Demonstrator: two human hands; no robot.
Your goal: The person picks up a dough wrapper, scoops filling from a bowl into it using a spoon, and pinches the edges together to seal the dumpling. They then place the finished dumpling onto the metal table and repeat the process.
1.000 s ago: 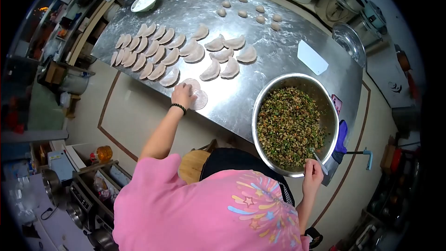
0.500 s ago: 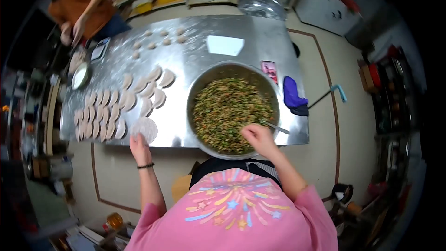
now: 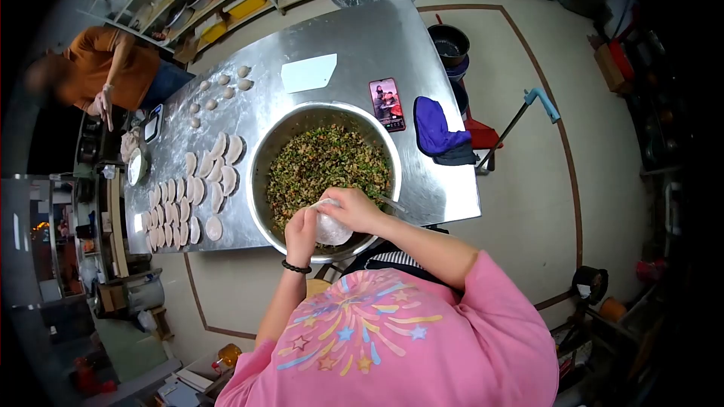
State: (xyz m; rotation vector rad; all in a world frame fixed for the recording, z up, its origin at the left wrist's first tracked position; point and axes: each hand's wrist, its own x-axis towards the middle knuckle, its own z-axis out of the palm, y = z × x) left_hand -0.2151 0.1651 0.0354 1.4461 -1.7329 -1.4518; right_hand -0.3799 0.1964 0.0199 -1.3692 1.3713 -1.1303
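Over the near rim of a big steel bowl (image 3: 256, 207), my left hand (image 3: 301, 232) and my right hand (image 3: 348, 209) meet. Both pinch a thin round dough wrapper (image 3: 332, 227), which hangs between them. Chopped green and brown filling (image 3: 328, 162) lies in the bowl, and a metal spoon handle (image 3: 394, 204) leans on its right side. Several folded dumplings (image 3: 176, 200) stand in rows on the table to the left, with one flat round wrapper (image 3: 214, 227) beside them.
Small dough balls (image 3: 228, 93) lie on the steel table (image 3: 249, 53) near a white sheet (image 3: 309, 74). A phone (image 3: 387, 105) and a purple cloth (image 3: 435, 128) are right of the bowl. Another person (image 3: 124, 68) stands at the far left near a scale (image 3: 153, 123).
My left hand has moved right to the bowl with a wrapper, and my right hand has come left to meet it. The view has turned and shifted.
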